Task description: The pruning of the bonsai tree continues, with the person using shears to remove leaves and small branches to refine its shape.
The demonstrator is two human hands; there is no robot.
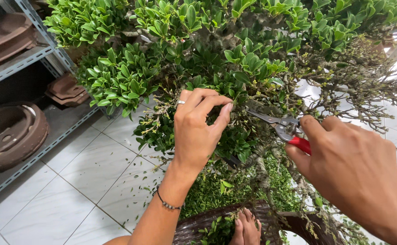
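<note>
I see the left hand [194, 131] in the middle of the frame, raised into the bonsai [216, 59]. Its thumb and forefinger are pinched together on a small twig [231, 105] with leaves, and the other fingers are curled behind. There is a ring [181, 102] on one finger and a thin bracelet [167, 204] on the wrist.

The right hand [343, 163] is at the lower right of the frame. Its fingers are closed around the red handles of the shears [285, 129]. The grey blades point to the left, toward the pinched twig, and their tips come very near the left thumb. I cannot tell if the blades are open or closed, because the leaves cover the tips.

The bonsai fills the upper half of the frame, with dense green leaves at the upper left and centre, and thin, almost bare branches [370, 86] at the right. Under the hands, at the bottom centre, stands a dark woven basket [198, 224] with many cut leaves in it and above it. A bare foot [247, 229] is just beside the basket rim.

At the left of the frame is a metal shelf [17, 63] with brown pots [8, 134] on it. The floor [85, 181] is of pale tiles
</note>
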